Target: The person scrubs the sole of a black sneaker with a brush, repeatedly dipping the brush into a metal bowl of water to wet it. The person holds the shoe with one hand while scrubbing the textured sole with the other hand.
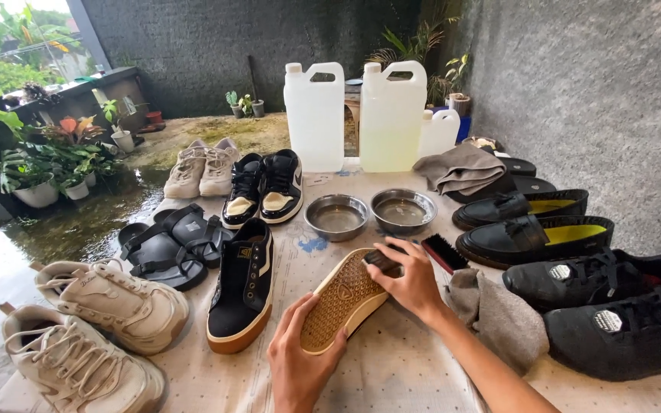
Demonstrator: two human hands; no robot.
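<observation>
My left hand grips the heel end of a sneaker turned sole-up, its tan gum sole facing me. My right hand holds a small dark brush against the toe end of that sole. The matching black sneaker with a gum sole stands upright just left of it. A black-bristled brush lies right of my right hand, beside a grey cloth.
Two steel bowls sit behind the sneaker, two large white jugs beyond. Black loafers, black lace-ups, beige sneakers, black sandals and more pairs ring the patterned table cover. Potted plants stand at left.
</observation>
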